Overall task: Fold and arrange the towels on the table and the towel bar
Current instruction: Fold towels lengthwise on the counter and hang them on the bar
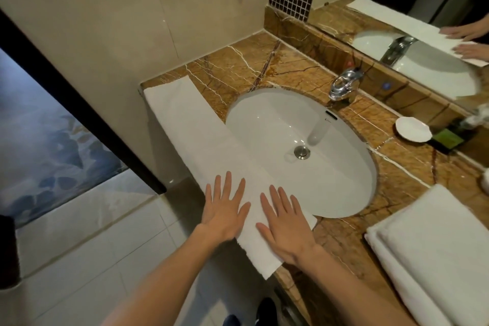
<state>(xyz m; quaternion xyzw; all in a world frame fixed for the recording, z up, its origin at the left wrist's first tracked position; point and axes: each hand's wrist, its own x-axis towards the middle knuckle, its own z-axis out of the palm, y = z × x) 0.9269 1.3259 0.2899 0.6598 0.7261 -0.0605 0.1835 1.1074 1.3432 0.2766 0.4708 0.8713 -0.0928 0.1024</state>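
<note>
A long white towel (195,135), folded into a narrow strip, lies along the front edge of the brown marble counter (264,61) and overlaps the near rim of the white sink (344,180). My left hand (225,209) and my right hand (285,227) rest flat on the strip's near end, side by side, fingers spread. At the right edge a thicker white towel (434,251) sits folded on the counter. No towel bar is in view.
A chrome faucet (344,85) stands behind the sink, under a wall mirror (423,8). A small white dish (412,128) and a dark tray (449,137) sit at the back right. Pale floor tiles (79,246) lie left of the counter.
</note>
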